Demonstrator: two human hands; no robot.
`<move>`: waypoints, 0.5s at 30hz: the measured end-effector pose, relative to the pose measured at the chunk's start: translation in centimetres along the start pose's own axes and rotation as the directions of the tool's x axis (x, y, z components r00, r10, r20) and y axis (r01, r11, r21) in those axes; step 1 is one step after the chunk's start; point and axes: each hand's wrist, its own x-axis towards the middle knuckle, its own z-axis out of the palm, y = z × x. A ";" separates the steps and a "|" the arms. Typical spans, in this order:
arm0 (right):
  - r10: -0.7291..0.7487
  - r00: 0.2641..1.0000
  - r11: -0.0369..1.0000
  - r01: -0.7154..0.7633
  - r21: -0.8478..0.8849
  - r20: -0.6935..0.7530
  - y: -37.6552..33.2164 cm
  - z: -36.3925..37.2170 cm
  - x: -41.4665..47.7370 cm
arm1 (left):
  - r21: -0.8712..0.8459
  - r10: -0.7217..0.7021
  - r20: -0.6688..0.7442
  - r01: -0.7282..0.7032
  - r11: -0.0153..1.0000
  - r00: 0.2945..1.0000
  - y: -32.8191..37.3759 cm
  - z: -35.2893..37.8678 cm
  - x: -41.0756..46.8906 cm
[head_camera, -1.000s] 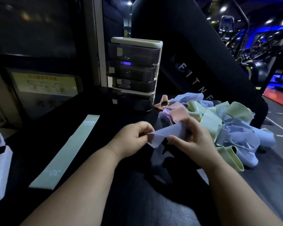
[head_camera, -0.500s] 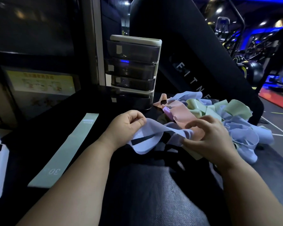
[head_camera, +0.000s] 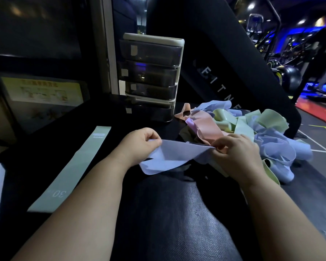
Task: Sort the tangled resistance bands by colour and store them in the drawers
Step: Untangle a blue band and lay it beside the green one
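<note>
Pinched between thumb and curled fingers (head_camera: 152, 135) of left hand (head_camera: 139, 146): near end of blue band (head_camera: 169, 157). Pinched likewise by fingers (head_camera: 222, 143) of right hand (head_camera: 235, 155): far end of same band, right at edge of pile (head_camera: 271, 140).

Held spread between the two grips, lower fold sagging to black surface (head_camera: 167, 213). Judged: drawn apart to flatten it and work it out of the tangle. Cannot tell whether fully free; far end hidden under right hand.

Heaped right of centre, touching right hand: blue, green and pink bands, knotted together.

Laid flat well to the left: single green band (head_camera: 70, 170), marked 30. Probably set aside as first sorted piece.

Behind, against the post: drawer unit (head_camera: 151, 76), four smoky drawers, all pushed in, pale tags on fronts. Contents not discernible through the dark fronts. Stowing apparently not yet begun.
</note>
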 end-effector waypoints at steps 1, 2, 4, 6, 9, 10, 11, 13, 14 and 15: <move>-0.027 0.999 0.998 0.028 0.055 -0.022 0.1 -0.2 -0.1 | 0.014 -0.019 -0.007 0.019 1.000 1.000 0.0 0.0 0.0; -0.069 0.997 0.991 0.074 0.115 -0.046 0.1 -0.5 -0.3 | 0.021 -0.031 -0.020 0.032 0.999 0.999 0.0 0.1 0.0; -0.178 0.980 0.960 0.192 0.203 -0.085 -0.1 -1.2 -0.7 | 0.025 -0.041 -0.064 0.043 0.999 0.997 -0.2 0.0 0.2; -0.245 0.966 0.923 0.259 0.286 -0.084 -0.5 -1.8 -1.2 | 0.058 -0.075 -0.118 0.082 0.995 0.990 -0.5 -0.1 0.4; -0.247 0.968 0.877 0.204 0.435 0.043 -0.7 -1.6 -1.4 | 0.169 -0.140 -0.181 0.171 0.971 0.973 -1.2 -0.3 0.7; -0.224 0.971 0.857 0.152 0.493 0.090 -0.6 -1.3 -1.3 | 0.217 -0.154 -0.193 0.195 0.956 0.969 -1.3 -0.3 0.7; -0.199 0.972 0.825 0.098 0.556 0.124 -0.7 -1.0 -1.2 | 0.261 -0.170 -0.199 0.219 0.940 0.965 -1.4 -0.4 0.7; -0.164 0.973 0.743 0.012 0.669 0.164 -0.9 -0.9 -1.0 | 0.328 -0.193 -0.195 0.250 0.911 0.961 -1.3 -0.6 0.4; -0.153 0.972 0.695 -0.021 0.719 0.176 -1.0 -0.9 -0.9 | 0.354 -0.201 -0.190 0.258 0.899 0.961 -1.2 -0.6 0.3; -0.146 0.972 0.654 -0.044 0.755 0.184 -1.1 -0.9 -0.9 | 0.381 -0.209 -0.183 0.265 0.886 0.961 -1.1 -0.7 0.2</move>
